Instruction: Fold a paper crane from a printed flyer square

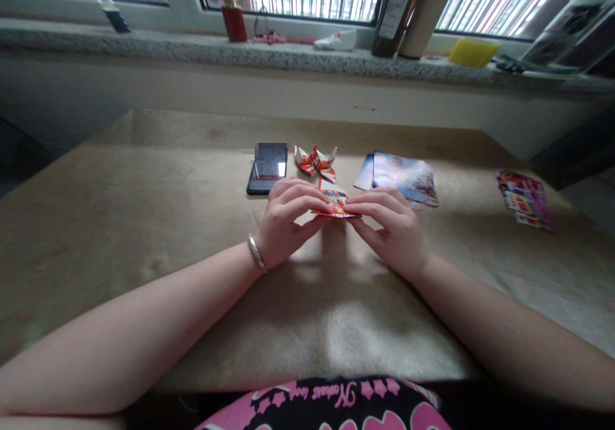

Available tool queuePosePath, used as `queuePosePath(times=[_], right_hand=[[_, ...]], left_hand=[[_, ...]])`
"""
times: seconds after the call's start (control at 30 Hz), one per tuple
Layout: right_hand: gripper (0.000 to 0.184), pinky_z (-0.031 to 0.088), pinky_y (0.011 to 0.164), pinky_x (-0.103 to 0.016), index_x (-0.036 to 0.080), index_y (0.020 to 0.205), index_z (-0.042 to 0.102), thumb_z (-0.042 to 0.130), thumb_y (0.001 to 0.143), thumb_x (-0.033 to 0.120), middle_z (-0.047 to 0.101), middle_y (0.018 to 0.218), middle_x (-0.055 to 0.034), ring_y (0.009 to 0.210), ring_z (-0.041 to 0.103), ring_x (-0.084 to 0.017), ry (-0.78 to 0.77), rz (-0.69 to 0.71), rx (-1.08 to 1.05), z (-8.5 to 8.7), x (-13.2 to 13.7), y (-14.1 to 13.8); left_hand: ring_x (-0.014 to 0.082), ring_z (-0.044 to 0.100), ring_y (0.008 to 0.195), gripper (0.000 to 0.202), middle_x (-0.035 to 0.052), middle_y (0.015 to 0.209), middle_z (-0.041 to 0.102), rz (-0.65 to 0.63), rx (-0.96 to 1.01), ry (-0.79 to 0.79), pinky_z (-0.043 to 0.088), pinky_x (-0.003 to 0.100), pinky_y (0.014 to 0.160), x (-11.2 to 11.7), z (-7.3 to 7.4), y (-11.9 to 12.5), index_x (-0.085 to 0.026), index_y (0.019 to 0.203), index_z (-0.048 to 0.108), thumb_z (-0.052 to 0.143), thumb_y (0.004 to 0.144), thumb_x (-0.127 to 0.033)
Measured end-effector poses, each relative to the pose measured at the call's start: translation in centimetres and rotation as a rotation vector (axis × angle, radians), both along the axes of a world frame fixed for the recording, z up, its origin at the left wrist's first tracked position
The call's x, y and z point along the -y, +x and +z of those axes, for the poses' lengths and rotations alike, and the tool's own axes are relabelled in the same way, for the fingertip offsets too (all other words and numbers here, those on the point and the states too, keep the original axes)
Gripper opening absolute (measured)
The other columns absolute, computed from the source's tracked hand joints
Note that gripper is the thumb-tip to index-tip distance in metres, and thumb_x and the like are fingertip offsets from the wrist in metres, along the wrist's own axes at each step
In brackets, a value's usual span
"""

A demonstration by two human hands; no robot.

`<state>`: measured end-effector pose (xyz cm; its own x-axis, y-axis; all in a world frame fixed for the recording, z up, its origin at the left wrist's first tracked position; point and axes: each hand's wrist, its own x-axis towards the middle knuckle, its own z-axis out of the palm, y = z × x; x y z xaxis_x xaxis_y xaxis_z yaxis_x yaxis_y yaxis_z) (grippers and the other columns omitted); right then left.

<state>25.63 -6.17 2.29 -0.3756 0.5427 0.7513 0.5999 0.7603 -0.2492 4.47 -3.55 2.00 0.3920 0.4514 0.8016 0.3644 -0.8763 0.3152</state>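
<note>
Between my hands is a small folded red, white and yellow printed paper, held just above the table. My left hand pinches its left side, thumb below and fingers on top. On the opposite side my right hand grips the paper the same way. Just beyond it sits a folded paper figure in red and white with pointed tips. A dark smartphone lies flat behind my left hand. Past my right hand lies a pile of bluish printed sheets.
Colourful printed packets lie at the table's right side. The tan table meets a low wall under the window. On the stone sill stand a red bottle, a dark lidded container and a yellow sponge-like block.
</note>
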Motion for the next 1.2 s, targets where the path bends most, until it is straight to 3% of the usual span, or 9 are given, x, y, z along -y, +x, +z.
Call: queuePosePath(times=[0.23,0.8,1.2], right_hand=[[0.014,0.05,0.085,-0.041,0.029,0.093,0.069,0.062,0.083,0.022,0.072,0.093,-0.0029,0.092,0.063,-0.021,-0.03,0.003,-0.06,0.2,0.04,-0.04],[0.012,0.051,0.084,-0.04,0.027,0.09,0.068,0.064,0.081,0.02,0.072,0.091,-0.0032,0.089,0.064,-0.02,-0.046,-0.008,-0.101,0.08,0.09,-0.18],[0.008,0.05,0.085,-0.041,0.027,0.078,0.066,0.064,0.081,0.02,0.073,0.081,-0.0002,0.086,0.066,-0.02,-0.064,0.019,-0.145,0.34,0.13,-0.15]], left_hand=[[0.0146,0.065,0.085,0.01,0.0002,0.087,0.072,0.035,-0.065,-0.089,0.044,0.035,0.088,-0.02,-0.06,-0.04,-0.022,0.084,0.066,0.064,0.085,-0.032],[0.014,0.064,0.077,0.008,0.001,0.081,0.071,0.035,-0.02,-0.089,0.046,0.034,0.084,0.16,0.01,-0.06,-0.021,0.078,0.065,0.065,0.083,-0.027],[0.0135,0.061,0.077,0.01,0.0008,0.079,0.068,0.025,-0.006,-0.078,0.047,0.033,0.081,0.07,-0.29,-0.09,-0.02,0.076,0.065,0.066,0.083,-0.028]])
